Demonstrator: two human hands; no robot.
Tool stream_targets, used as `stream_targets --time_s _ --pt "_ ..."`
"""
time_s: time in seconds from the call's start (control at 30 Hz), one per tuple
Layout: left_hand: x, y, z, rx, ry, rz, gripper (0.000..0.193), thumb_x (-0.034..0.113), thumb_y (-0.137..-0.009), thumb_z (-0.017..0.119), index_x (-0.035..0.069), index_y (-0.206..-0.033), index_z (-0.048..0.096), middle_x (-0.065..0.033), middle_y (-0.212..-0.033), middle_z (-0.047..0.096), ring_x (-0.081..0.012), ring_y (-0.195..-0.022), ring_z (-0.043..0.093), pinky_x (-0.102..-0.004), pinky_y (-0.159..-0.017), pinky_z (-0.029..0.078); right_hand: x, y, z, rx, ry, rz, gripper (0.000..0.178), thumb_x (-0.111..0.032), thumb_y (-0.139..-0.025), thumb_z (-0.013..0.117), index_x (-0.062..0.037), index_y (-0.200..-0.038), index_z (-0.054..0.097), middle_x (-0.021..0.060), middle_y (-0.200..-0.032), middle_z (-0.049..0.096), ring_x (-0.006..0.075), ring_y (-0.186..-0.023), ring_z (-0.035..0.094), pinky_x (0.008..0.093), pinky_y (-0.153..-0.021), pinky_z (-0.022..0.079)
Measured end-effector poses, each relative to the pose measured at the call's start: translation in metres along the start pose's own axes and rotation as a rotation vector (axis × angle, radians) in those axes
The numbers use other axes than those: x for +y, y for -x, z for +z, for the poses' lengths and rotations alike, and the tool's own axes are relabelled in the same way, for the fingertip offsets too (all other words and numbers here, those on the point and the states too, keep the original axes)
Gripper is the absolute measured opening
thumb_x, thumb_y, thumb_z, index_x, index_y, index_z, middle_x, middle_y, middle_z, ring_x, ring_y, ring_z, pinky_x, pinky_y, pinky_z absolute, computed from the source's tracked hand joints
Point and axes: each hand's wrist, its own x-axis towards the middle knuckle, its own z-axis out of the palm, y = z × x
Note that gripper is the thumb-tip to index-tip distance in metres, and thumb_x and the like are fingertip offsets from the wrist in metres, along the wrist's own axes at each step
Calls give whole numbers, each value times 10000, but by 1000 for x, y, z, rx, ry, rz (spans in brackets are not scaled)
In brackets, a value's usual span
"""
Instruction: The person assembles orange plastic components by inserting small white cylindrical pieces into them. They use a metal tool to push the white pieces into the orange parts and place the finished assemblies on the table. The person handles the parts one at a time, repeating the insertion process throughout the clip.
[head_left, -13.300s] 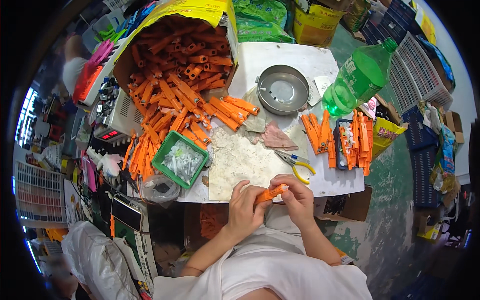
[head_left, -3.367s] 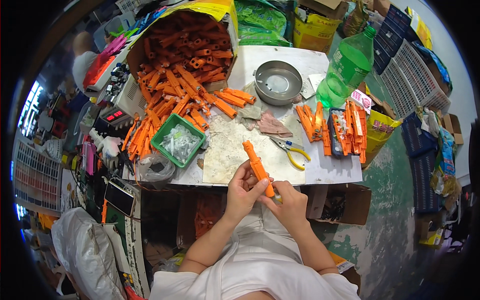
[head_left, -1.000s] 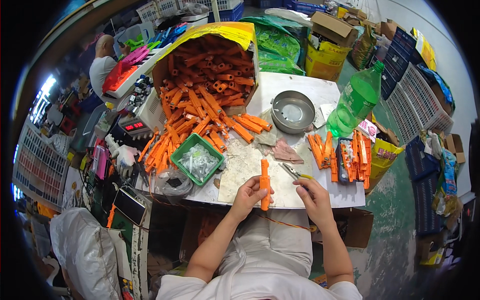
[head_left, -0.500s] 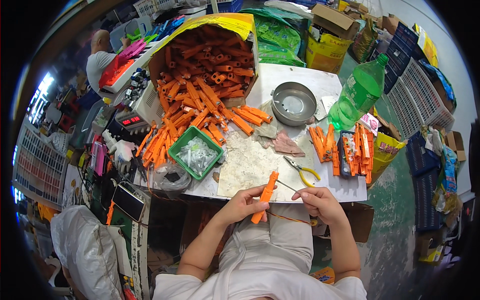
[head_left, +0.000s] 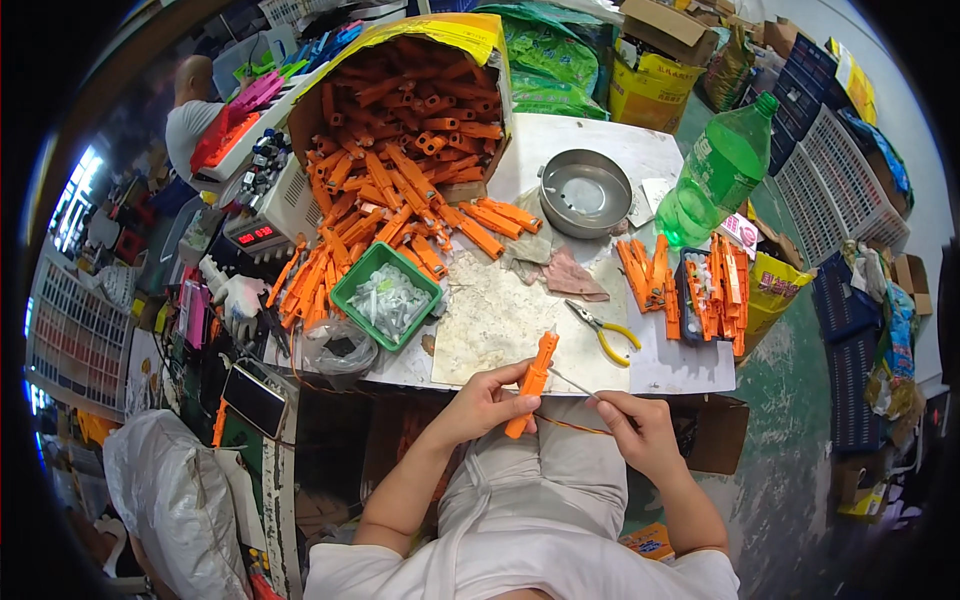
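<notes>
My left hand [head_left: 492,403] is closed around a long orange plastic piece [head_left: 534,388], held upright above my lap with a pale tip at its upper end. My right hand [head_left: 640,428] grips a tool with a thin metal shaft [head_left: 573,382]; its handle is hidden in my fingers. The shaft's end meets the side of the orange piece, or lies just beside it. A twisted, orange-looking cord [head_left: 578,428] runs below the shaft, over my lap. Yellow-handled pliers [head_left: 604,332] lie on the table beyond my right hand.
A large box [head_left: 497,60] spills orange pieces [head_left: 410,190] onto the table. Near its left edge stands a green basket [head_left: 348,297] of small whitish parts. A metal bowl [head_left: 555,215], a green bottle [head_left: 712,170] and more orange pieces [head_left: 722,290] stand right. A person [head_left: 190,120] sits back left.
My right hand has turned and lowered slightly, and the yellow end beneath it has gone from sight. The orange piece has risen a little. The whole view has shifted slightly.
</notes>
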Motion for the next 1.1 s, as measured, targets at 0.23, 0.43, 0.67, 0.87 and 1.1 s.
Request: stream_targets --time_s 0.23,0.43,0.67,0.87,1.1 --pt "-1 -3 4 4 59 2 561 96 -863 637 -19 -1357 397 -68 -966 606 -152 -701 652 -230 -611 502 1 2 -9 -141 -203 197 257 -213 -924 559 15 -936 677 -19 -590 527 35 -531 408 203 -472 309" --pt "1 0 2 2 11 -19 559 94 -860 644 -13 -1354 407 -69 -979 618 -137 -699 649 -232 -621 504 3 -2 -12 -241 -374 343 266 -224 -928 557 12 -929 680 -33 -591 514 26 -541 409 192 -474 296" --pt "0 3 -5 -84 -99 -83 538 123 -866 655 -40 -1327 431 -60 -1019 609 -106 -755 638 -212 -656 517 10 6 -6 -158 -132 82 206 -172 -880 616 15 -953 665 57 -563 536 68 -456 473 242 -449 387" --pt "-5 4 2 -27 6 -38 525 131 -871 648 -27 -1325 436 -94 -1053 620 -136 -792 650 -243 -739 525 7 17 0 -7 480 -368 114 -86 -848 627 -11 -930 650 82 -594 568 227 -457 538 292 -419 402" --pt "-8 -3 1 -33 164 -14 568 168 -903 604 9 -1384 348 -164 -1090 631 -173 -859 650 -305 -819 525 -2 18 -4 -197 -5 26 172 -151 -878 610 -23 -979 664 144 -619 574 232 -469 548 309 -461 422"
